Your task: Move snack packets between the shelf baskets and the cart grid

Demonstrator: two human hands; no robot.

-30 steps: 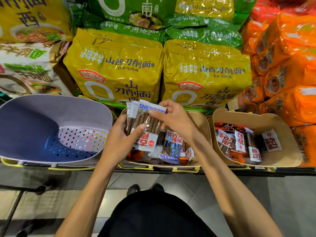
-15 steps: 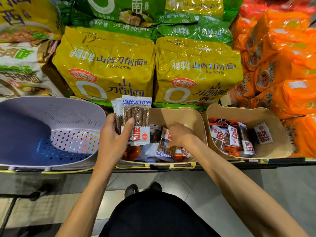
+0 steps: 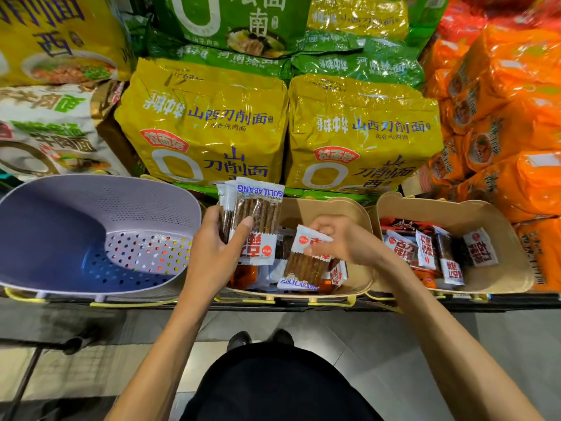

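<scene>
The left hand [image 3: 212,253] grips an upright stack of clear-and-white snack-stick packets [image 3: 258,220], thumb across the front, at the near-left edge of the middle tan cardboard basket [image 3: 358,214]. Just right of it, the right hand [image 3: 343,241] pinches a single packet [image 3: 306,259] by its white end, above loose packets in that basket. A lilac perforated plastic basket [image 3: 100,202] sits to the left, and a second tan basket [image 3: 498,214] holding packets to the right. Large yellow noodle bags [image 3: 206,123] stand beyond.

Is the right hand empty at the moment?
No, the right hand pinches a snack packet just above the middle beige basket.
</scene>
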